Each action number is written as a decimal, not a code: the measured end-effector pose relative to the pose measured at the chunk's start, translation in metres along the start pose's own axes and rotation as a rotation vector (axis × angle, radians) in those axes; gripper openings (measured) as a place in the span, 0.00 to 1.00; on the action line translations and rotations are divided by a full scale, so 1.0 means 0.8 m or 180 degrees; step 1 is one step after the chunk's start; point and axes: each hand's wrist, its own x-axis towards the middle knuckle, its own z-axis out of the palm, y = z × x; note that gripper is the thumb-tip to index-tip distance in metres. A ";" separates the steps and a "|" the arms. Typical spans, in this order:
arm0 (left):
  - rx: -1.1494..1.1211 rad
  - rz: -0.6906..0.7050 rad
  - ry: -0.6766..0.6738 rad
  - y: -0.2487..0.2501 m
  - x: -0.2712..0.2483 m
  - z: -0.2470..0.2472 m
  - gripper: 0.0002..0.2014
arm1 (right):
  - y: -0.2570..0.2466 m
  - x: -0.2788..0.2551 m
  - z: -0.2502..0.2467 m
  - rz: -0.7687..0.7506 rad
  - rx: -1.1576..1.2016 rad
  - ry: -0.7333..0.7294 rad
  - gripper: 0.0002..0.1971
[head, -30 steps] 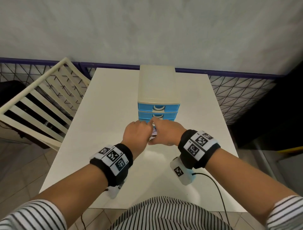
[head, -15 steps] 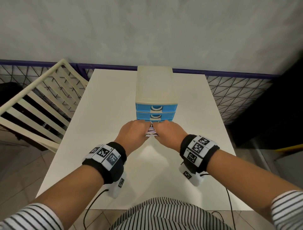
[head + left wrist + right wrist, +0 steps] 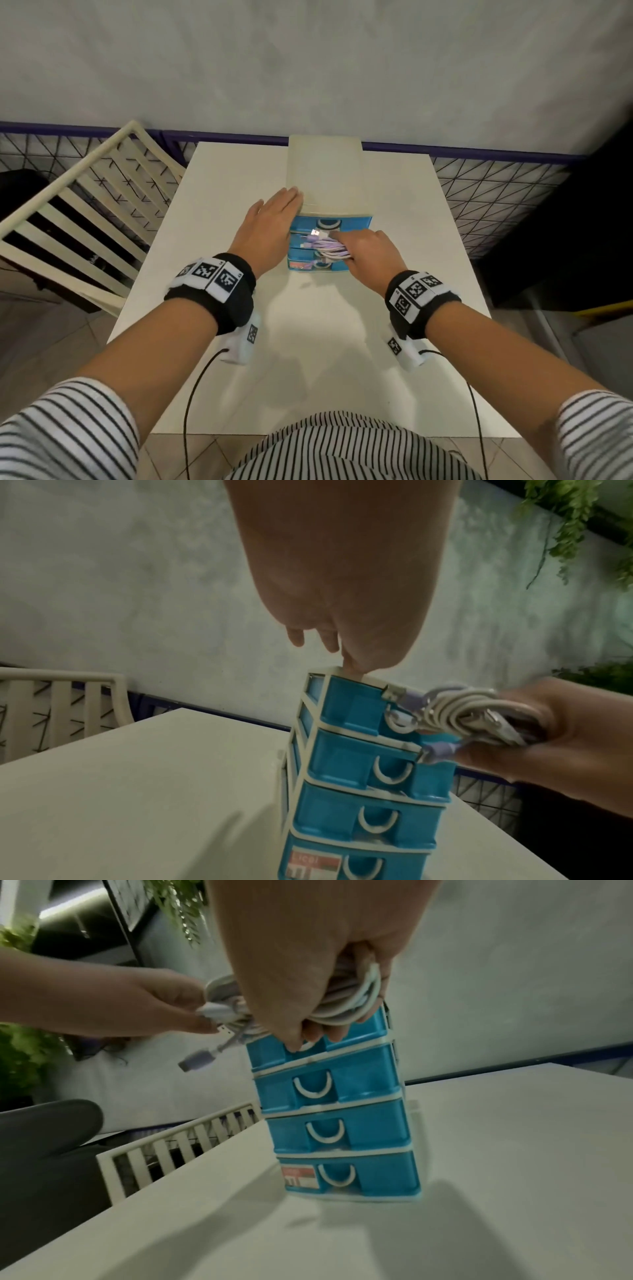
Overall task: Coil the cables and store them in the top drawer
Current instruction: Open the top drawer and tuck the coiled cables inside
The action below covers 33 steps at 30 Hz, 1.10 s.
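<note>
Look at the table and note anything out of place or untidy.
Nothing is spilled or broken. The only untidy thing: plug ends poke loose from the bundle of cables in the right hand, held in front of the top drawer, which looks shut. The left hand rests flat on the drawer unit.

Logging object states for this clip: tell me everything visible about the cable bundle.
The cable bundle is a tight coil of white and pale purple cords with purple-collared metal plugs sticking out toward the left. The right hand grips it, fingers curled round the loops, level with the upper drawers of the blue drawer unit, right at their fronts. All the drawers look closed.
</note>
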 end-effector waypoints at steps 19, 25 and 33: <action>-0.0234 -0.0021 -0.0465 -0.013 0.018 -0.008 0.30 | -0.007 -0.008 -0.015 0.0154 0.0831 -0.0264 0.07; -0.0533 -0.0105 -0.0295 -0.014 0.021 -0.003 0.12 | -0.012 -0.043 -0.011 0.0075 0.0944 -0.0290 0.09; -0.0699 -0.0312 -0.0595 -0.008 0.027 -0.013 0.16 | -0.016 -0.021 -0.061 0.0412 0.1433 -0.0142 0.10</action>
